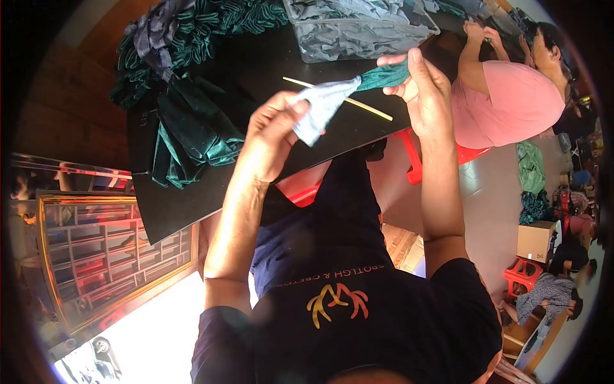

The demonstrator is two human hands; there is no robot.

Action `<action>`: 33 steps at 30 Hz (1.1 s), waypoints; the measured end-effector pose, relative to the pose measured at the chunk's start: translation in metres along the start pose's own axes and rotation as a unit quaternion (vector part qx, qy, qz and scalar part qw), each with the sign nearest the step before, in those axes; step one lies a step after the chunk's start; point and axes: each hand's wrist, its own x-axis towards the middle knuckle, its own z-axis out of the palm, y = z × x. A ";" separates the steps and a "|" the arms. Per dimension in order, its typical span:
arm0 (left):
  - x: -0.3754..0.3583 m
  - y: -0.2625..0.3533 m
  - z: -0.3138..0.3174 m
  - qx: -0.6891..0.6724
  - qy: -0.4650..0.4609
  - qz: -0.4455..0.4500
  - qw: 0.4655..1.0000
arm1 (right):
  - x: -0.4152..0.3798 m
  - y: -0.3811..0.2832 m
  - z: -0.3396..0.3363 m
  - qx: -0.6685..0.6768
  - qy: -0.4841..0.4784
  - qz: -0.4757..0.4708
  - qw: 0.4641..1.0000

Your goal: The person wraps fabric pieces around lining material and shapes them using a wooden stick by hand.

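Observation:
My left hand [272,131] pinches a pale grey-blue piece of cloth [320,109] between thumb and fingers. Its narrow end meets a dark green velvet piece [382,75], and the two look joined there. The velvet's other end is gripped by my right hand [422,89], thumb up, partly hiding it. Both hands are raised over the black table [339,136]. Below the cloth lies a thin pale stick [372,111], partly covered by it. Folded dark green velvet pieces [198,121] lie left of my left hand.
A clear plastic box [306,48] of grey cloth pieces stands at the table's far side. Bundled green velvet [224,22] is heaped at far left. A person in a pink shirt [505,102] sits at right on a red stool [470,153]. A cardboard box [536,240] stands farther right.

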 end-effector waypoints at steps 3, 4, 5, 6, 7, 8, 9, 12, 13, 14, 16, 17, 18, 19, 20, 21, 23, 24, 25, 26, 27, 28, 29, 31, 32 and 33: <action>0.003 0.018 0.000 -0.059 0.028 0.012 0.998 | -0.003 -0.002 -0.010 0.017 -0.149 0.054 0.987; 0.004 0.020 -0.002 -0.060 0.009 0.012 0.998 | -0.003 -0.005 -0.015 -0.030 -0.198 0.041 0.979; 0.007 0.022 -0.006 -0.061 -0.009 0.013 0.998 | -0.003 -0.005 -0.015 -0.057 -0.198 0.011 0.979; 0.010 0.024 -0.007 -0.062 -0.027 0.014 0.998 | -0.002 -0.008 -0.007 -0.084 -0.198 -0.019 0.976; 0.013 0.027 -0.002 -0.033 -0.001 0.003 0.999 | -0.002 -0.011 -0.002 -0.107 -0.202 -0.031 0.973; 0.014 0.029 0.000 -0.019 -0.009 -0.013 1.000 | -0.003 -0.014 0.008 -0.102 -0.217 -0.045 0.970; 0.016 0.032 0.001 -0.006 -0.017 -0.028 0.999 | -0.005 -0.014 0.018 -0.099 -0.216 -0.035 0.971; 0.016 0.037 0.007 0.010 -0.021 -0.061 0.998 | -0.009 -0.007 0.045 -0.134 -0.185 -0.005 0.974; 0.016 0.037 0.008 0.019 -0.019 -0.064 0.998 | -0.009 -0.005 0.054 -0.114 -0.168 0.015 0.979; 0.016 0.037 0.008 0.028 -0.016 -0.067 0.997 | -0.009 -0.004 0.059 -0.093 -0.151 0.034 0.983; 0.016 0.039 0.011 -0.079 -0.038 -0.084 0.993 | -0.008 0.009 0.058 -0.047 -0.129 0.063 0.989; 0.017 0.041 0.011 -0.131 -0.048 -0.091 0.986 | -0.007 0.014 0.059 -0.023 -0.118 0.077 0.990; 0.017 0.040 0.007 -0.132 -0.060 -0.087 0.986 | -0.006 0.015 0.060 0.005 -0.100 0.080 0.992; 0.019 0.031 0.000 -0.130 -0.058 -0.057 0.988 | -0.007 0.016 0.062 0.033 -0.079 0.083 0.993; 0.021 0.021 -0.004 -0.127 -0.056 -0.028 0.990 | -0.007 0.017 0.064 0.060 -0.059 0.086 0.993; 0.016 0.016 0.000 -0.072 -0.012 -0.018 0.997 | -0.006 0.018 0.065 0.057 -0.033 0.094 0.993; 0.009 0.007 0.007 0.038 0.024 0.026 0.999 | -0.006 0.023 0.070 0.071 -0.006 0.074 0.995; 0.006 0.003 0.010 0.094 0.036 0.054 0.993 | -0.007 0.024 0.072 0.079 0.006 0.065 0.995; 0.004 0.002 0.016 0.073 0.032 0.074 0.994 | -0.007 0.024 0.072 0.062 0.007 0.058 0.996; 0.004 0.001 0.014 0.069 0.019 0.065 0.995 | -0.008 0.025 0.074 0.068 0.010 0.061 0.996; 0.005 -0.001 0.011 0.066 0.006 0.056 0.996 | -0.009 0.026 0.075 0.073 0.014 0.064 0.995; 0.007 -0.002 0.009 0.063 -0.008 0.047 0.997 | -0.010 0.027 0.076 0.079 0.018 0.066 0.995; 0.008 -0.004 0.008 0.075 -0.010 0.061 0.995 | -0.011 0.029 0.076 0.085 0.015 0.069 0.994; 0.008 -0.002 0.009 0.052 -0.011 0.045 0.998 | -0.012 0.032 0.077 0.098 0.010 0.073 0.992; 0.008 -0.002 0.010 0.041 -0.011 0.037 0.998 | -0.013 0.032 0.078 0.104 0.014 0.077 0.991; 0.008 -0.003 0.009 0.045 -0.006 0.042 0.998 | -0.014 0.032 0.080 0.111 0.018 0.080 0.990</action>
